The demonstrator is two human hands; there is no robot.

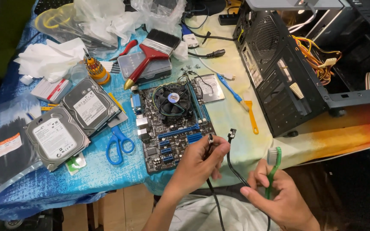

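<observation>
My left hand (200, 164) is closed on a black cable (232, 164), pinching one of its connectors near the front edge of the table. The cable's other connector (232, 134) sticks up just right of my fingers. My right hand (279, 196) grips a green toothbrush (273, 164) upright, bristles at the top, a little right of the cable. A dark motherboard (174, 124) with a round cooler fan (172, 100) lies flat on the blue cloth right above my left hand.
Two hard drives (71, 124), blue scissors (118, 143) and a bag of black cable ties (7, 152) lie left. A red-handled paintbrush (148, 53), screwdriver set (95, 68) and tissues sit behind. An open black computer case (287, 64) with loose wires stands right. A blue-and-orange brush (240, 102) lies between.
</observation>
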